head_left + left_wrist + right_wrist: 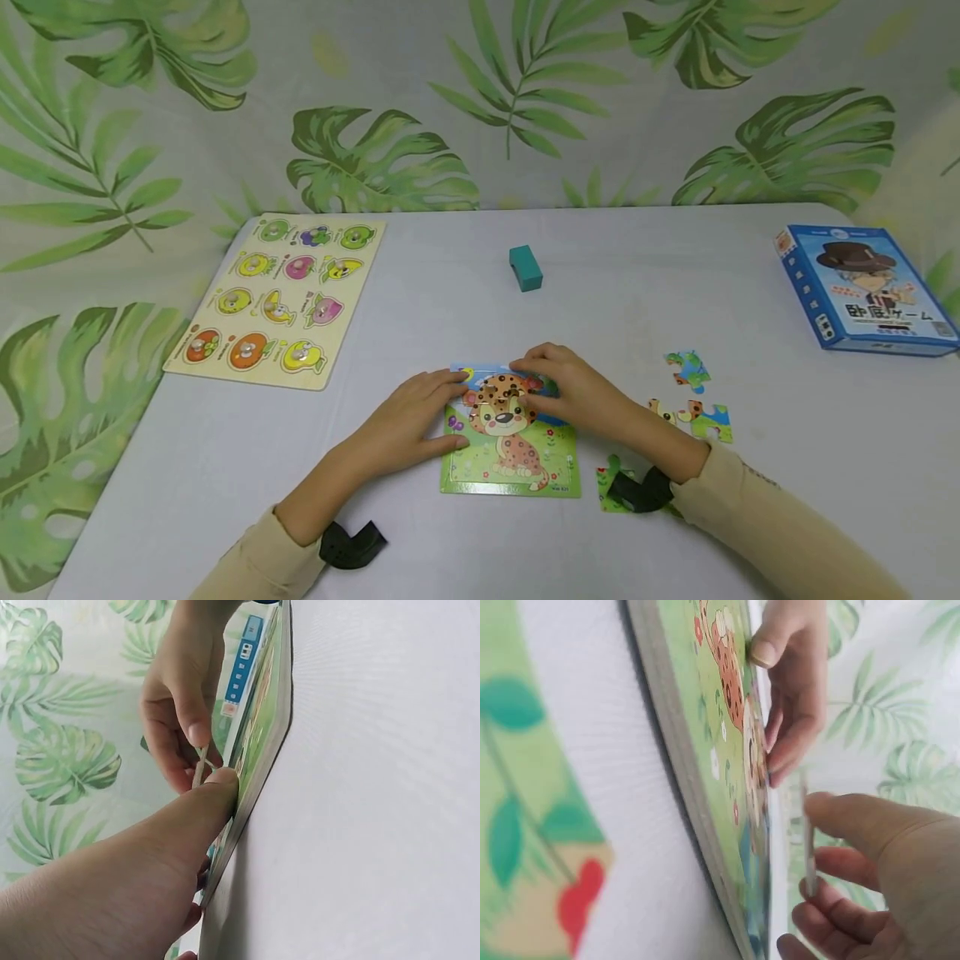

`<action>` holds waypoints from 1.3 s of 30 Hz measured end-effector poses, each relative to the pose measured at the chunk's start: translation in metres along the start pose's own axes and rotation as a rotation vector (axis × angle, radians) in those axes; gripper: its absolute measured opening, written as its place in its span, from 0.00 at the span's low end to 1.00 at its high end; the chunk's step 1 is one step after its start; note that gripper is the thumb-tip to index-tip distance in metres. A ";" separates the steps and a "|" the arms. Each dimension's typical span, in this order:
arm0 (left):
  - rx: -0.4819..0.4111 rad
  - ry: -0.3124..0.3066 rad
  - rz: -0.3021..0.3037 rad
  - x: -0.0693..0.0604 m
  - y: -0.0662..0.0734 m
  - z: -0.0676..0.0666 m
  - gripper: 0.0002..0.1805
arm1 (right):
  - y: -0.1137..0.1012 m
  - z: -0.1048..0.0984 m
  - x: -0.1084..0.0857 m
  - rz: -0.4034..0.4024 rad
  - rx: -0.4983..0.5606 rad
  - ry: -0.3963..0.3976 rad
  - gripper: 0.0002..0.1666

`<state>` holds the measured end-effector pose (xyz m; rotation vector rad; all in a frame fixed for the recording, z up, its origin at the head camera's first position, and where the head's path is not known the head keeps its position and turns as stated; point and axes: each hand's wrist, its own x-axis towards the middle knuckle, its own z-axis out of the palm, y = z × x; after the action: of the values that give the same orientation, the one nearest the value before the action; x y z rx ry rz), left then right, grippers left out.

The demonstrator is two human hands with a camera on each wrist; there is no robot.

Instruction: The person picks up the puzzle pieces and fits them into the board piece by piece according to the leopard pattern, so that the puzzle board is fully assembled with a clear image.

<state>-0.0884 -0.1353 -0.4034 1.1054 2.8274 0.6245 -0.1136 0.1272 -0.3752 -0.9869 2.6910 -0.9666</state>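
A jigsaw board (468,485) with a spotted leopard cub picture lies in front of me. My left hand (408,425) rests on its left side, thumb and fingers spread and nearly straight, the thumb (223,777) touching the surface. Over the board's upper right part, my right hand (581,393) pinches a thin puzzle piece (809,844) between thumb and fingers. That piece is seen edge-on in both wrist views, held just off the board; its printed face is hard to make out. Right of the board lie several loose puzzle pieces (687,371), partly hidden by the right forearm.
A wooden fruit knob-puzzle board (341,329) lies at the left. A teal block (526,268) stands beyond the jigsaw. At the far right sits a blue game box (873,287). Leaf-patterned cloth (525,92) hangs behind the white table (420,533).
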 end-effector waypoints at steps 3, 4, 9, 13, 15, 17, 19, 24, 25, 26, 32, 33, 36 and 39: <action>0.026 -0.016 -0.011 0.001 0.000 0.000 0.37 | 0.005 0.003 0.002 -0.007 -0.024 -0.039 0.26; 0.033 -0.022 -0.013 0.001 0.000 0.001 0.37 | 0.006 0.004 0.003 -0.016 -0.036 -0.046 0.26; 0.067 -0.039 -0.001 0.004 -0.002 0.002 0.37 | 0.009 0.007 0.006 -0.067 -0.107 -0.034 0.24; 0.094 -0.027 0.017 0.007 -0.001 0.003 0.37 | 0.011 0.009 0.008 -0.092 -0.141 -0.024 0.23; 0.110 -0.024 0.021 0.009 0.000 0.003 0.36 | 0.011 0.010 0.009 -0.099 -0.145 -0.025 0.23; 0.117 -0.027 0.019 0.009 0.000 0.003 0.36 | 0.011 0.010 0.009 -0.097 -0.141 -0.030 0.23; 0.120 -0.031 0.018 0.010 0.001 0.002 0.37 | 0.012 0.010 0.009 -0.091 -0.126 -0.030 0.23; 0.110 -0.031 0.020 0.011 0.001 0.000 0.37 | 0.015 0.012 0.009 -0.056 -0.079 -0.010 0.22; 0.106 -0.029 0.022 0.012 0.001 0.000 0.37 | 0.015 0.012 0.009 -0.050 -0.077 -0.004 0.22; 0.100 -0.028 0.021 0.012 0.001 0.000 0.37 | 0.016 0.013 0.009 -0.046 -0.077 0.001 0.22; 0.078 -0.028 0.010 0.011 0.001 -0.002 0.37 | 0.018 0.015 0.011 -0.040 -0.068 -0.012 0.24; 0.075 -0.028 0.007 0.011 0.001 -0.002 0.37 | 0.018 0.014 0.010 -0.037 -0.064 -0.027 0.26; 0.059 -0.027 -0.004 0.011 0.002 -0.001 0.37 | 0.017 0.009 0.008 -0.022 -0.039 -0.089 0.31; 0.048 -0.026 -0.010 0.011 0.002 -0.001 0.37 | 0.014 0.002 0.006 0.017 0.019 -0.144 0.36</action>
<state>-0.0957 -0.1268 -0.4005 1.0980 2.8382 0.5403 -0.1250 0.1306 -0.3846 -0.9883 2.5634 -0.8811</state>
